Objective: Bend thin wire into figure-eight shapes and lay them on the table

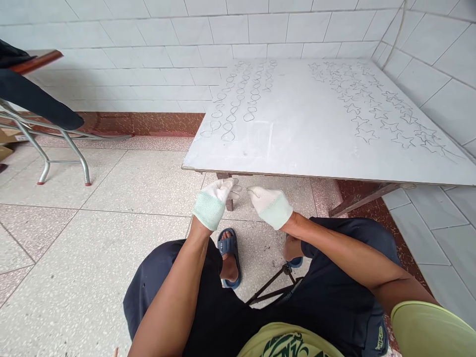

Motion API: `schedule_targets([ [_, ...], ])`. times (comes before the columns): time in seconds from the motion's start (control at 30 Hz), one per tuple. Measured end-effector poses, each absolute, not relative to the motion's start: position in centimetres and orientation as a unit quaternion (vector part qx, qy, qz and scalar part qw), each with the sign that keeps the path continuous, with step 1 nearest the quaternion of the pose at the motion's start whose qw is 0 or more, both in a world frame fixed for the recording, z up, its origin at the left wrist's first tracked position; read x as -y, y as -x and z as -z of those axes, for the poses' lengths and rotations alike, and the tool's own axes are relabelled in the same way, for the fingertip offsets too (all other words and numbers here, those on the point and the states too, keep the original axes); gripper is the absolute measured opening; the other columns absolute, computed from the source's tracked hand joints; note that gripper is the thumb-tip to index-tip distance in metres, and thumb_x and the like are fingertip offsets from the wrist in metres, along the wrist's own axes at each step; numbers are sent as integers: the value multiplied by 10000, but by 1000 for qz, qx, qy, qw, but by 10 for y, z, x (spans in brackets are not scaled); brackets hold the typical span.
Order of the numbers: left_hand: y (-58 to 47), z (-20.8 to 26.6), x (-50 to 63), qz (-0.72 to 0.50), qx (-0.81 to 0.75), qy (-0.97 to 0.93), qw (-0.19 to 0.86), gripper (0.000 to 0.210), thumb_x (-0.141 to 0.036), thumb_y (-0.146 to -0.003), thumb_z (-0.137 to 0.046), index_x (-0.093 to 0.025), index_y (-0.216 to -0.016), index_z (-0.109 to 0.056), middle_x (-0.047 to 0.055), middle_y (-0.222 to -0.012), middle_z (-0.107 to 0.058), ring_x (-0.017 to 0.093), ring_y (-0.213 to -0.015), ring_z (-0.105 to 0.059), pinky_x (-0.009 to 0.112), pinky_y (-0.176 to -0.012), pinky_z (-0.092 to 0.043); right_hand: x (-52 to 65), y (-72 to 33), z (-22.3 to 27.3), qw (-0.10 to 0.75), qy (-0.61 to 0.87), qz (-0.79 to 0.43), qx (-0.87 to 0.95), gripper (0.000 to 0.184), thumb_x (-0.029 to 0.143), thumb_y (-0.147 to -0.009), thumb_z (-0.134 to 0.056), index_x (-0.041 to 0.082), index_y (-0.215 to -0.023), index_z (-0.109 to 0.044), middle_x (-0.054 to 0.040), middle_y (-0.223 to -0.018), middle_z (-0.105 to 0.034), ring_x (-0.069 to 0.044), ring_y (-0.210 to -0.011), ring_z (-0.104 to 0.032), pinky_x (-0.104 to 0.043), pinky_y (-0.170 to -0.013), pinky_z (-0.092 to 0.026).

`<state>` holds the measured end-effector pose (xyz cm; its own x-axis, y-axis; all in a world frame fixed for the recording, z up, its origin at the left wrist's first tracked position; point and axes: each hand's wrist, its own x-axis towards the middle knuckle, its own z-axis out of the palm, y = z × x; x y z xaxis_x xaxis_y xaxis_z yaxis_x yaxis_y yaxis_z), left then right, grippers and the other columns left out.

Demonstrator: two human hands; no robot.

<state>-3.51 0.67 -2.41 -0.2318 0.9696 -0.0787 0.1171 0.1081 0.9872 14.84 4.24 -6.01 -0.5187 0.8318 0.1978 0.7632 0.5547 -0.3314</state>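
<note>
Both of my hands wear white gloves with pale green cuffs and hover just in front of the table's near edge, fingertips facing each other with a small gap. My left hand (217, 196) has its thumb and forefinger drawn together, the other fingers partly stretched. The fingers of my right hand (268, 202) are pinched. Whatever thin thing is between the fingertips is too small to make out. Beyond them on the white tabletop (297, 134) lie rows of looped thin wire shapes (238, 94) at left and many star-shaped wire outlines (372, 104) at right.
A wooden table leg (362, 198) slants under the table's right side. White tiled walls (238, 29) enclose the back and right. At far left, a person's dark-trousered leg (37, 101) is beside a metal-legged stool (48, 161). A black folding frame (273, 287) stands between my legs.
</note>
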Motion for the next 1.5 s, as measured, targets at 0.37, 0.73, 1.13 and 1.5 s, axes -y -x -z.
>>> schedule_targets([
  [0.37, 21, 14, -5, -463, -671, -399, 420, 279, -458, -849, -675, -190, -776, -696, 61, -679, -731, 168, -588, -634, 257, -490, -397, -37, -151, 64, 184, 460, -70, 866, 356, 267, -1084, -456, 252, -983, -796, -63, -764, -776, -184, -691, -640, -303, -660, -376],
  [0.73, 28, 31, -14, -445, -637, -440, 449, 230, -352, -856, -633, -207, -678, -625, 22, -577, -656, 117, -484, -530, 240, -491, -397, -37, -152, 62, 196, 419, -53, 885, 337, 254, -1064, -493, 229, -953, -810, -61, -725, -763, -169, -653, -608, -307, -638, -328],
  [1.13, 22, 29, -16, -435, -621, -416, 502, 351, -511, -767, -794, -187, -727, -666, 61, -643, -724, 152, -539, -641, 276, -566, -479, -43, -149, 56, 197, 497, -150, 832, 309, 302, -1103, -495, 274, -1095, -802, 4, -826, -812, -143, -739, -737, -246, -660, -424],
  [1.5, 30, 21, -7, -471, -607, -425, 479, 336, -508, -799, -776, -190, -758, -676, 56, -689, -741, 147, -555, -606, 273, -523, -437, -43, -151, 45, 243, 461, -195, 831, 278, 344, -1087, -537, 305, -1035, -807, 13, -956, -823, -177, -849, -731, -273, -774, -479],
])
